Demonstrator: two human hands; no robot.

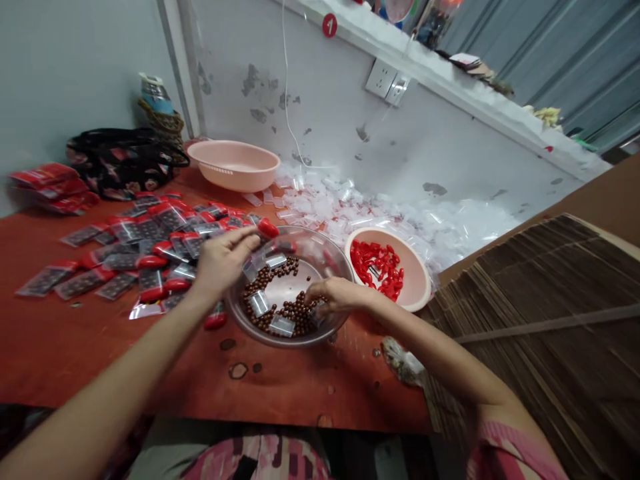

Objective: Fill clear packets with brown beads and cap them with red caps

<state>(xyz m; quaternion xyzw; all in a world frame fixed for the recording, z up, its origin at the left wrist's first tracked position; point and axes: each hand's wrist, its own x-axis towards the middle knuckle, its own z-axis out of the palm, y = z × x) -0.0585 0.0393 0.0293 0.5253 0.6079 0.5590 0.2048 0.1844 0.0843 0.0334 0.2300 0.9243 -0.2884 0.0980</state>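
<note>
Noting your left grip [223, 261] pinching a red capsule [267, 228] over the clear bowl [332, 260]; your right grip [340, 297] curls into brown beads [293, 319] beneath it, hold unclear. Risk: pressing the rim could tip the bowl, spilling beads.

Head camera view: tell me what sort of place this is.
Probably a small, makeshift packing workshop. Small red-topped packets lie spread across the orange-red table, brown beads fill part of a clear bowl, and a heap of small clear plastic bags lies behind them.
</note>
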